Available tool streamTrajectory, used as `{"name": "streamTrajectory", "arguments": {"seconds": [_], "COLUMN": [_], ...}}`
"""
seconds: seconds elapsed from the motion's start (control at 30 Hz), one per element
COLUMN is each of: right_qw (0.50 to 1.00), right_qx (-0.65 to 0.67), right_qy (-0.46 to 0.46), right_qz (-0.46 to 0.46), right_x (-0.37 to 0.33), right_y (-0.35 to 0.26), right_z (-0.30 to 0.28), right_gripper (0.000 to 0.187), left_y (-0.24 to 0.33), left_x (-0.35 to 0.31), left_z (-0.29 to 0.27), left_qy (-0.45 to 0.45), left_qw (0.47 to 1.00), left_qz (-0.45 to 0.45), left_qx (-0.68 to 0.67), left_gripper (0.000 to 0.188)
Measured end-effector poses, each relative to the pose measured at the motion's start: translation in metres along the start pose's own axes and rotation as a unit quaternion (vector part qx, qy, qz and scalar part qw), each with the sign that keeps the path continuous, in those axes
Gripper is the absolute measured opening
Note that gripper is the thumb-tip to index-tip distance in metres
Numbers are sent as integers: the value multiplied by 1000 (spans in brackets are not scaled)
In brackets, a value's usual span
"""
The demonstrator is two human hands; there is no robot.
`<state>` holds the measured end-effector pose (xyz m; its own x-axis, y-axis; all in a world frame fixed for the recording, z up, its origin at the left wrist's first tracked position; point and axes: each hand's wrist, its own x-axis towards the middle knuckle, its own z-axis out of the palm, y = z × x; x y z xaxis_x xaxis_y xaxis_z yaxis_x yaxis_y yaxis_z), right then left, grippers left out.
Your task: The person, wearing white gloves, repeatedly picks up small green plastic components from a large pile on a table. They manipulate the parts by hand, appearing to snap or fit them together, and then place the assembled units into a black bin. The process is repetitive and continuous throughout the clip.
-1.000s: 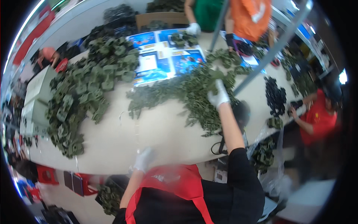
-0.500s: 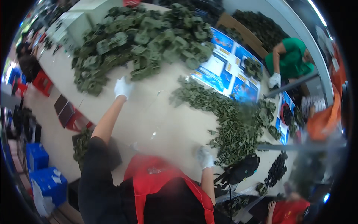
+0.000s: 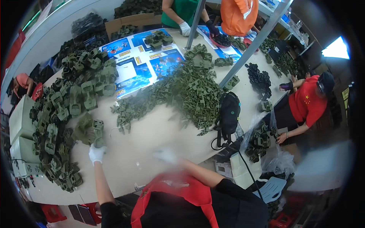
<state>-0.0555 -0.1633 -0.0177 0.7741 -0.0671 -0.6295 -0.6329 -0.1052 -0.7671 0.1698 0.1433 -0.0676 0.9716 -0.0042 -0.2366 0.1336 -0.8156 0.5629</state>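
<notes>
My left hand point(image 3: 97, 154), in a white glove, is at the near end of an olive-green moulded plastic part point(image 3: 98, 131). Its fingers appear closed on that end, partly hidden by the glove. A second, blurred green part point(image 3: 83, 128) lies right beside it. To their left spreads a big heap of similar hollow green parts point(image 3: 51, 138). Over the pale table point(image 3: 125, 167) my right hand point(image 3: 167, 155), also gloved in white, is smeared by motion. I see nothing in it, and its fingers cannot be made out. Beyond it lies a pile of small green pieces point(image 3: 199, 93).
A black bag point(image 3: 229, 114) with straps lies at the table's right edge. Blue printed sheets point(image 3: 133, 72) cover the far side. A slanted grey metal post point(image 3: 251, 49) rises there. A person in green point(image 3: 178, 13) and one in red point(image 3: 308, 98) work nearby.
The view has swung to the right. My left hand has come to a green part at the heap's edge. My right hand has left the small pieces and is over the table in front of me.
</notes>
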Motion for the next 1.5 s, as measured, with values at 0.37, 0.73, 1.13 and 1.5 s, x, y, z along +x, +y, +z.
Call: {"name": "streamTrajectory", "arguments": {"seconds": [0.37, 0.73, 1.13, 1.5], "right_qw": [967, 781, 982, 937], "right_qx": [228, -389, 135, -348], "right_qy": [0, 323, 9, -30], "right_qz": [-114, -366, -131, 27], "right_x": [-20, -64, -37, 11], "right_y": [-26, -25, 8, 28], "right_z": [-10, -2, -21, -39], "right_gripper": [70, 63, 74, 63], "left_y": [136, 147, 168, 93], "left_x": [-178, -200, -210, -201], "left_z": [49, 56, 72, 43], "left_qy": [-248, -257, -297, -392], "left_qw": [787, 785, 819, 636], "left_qz": [-62, -23, -20, -35], "left_qx": [-562, -563, -490, -664], "left_gripper": [73, 93, 109, 90]}}
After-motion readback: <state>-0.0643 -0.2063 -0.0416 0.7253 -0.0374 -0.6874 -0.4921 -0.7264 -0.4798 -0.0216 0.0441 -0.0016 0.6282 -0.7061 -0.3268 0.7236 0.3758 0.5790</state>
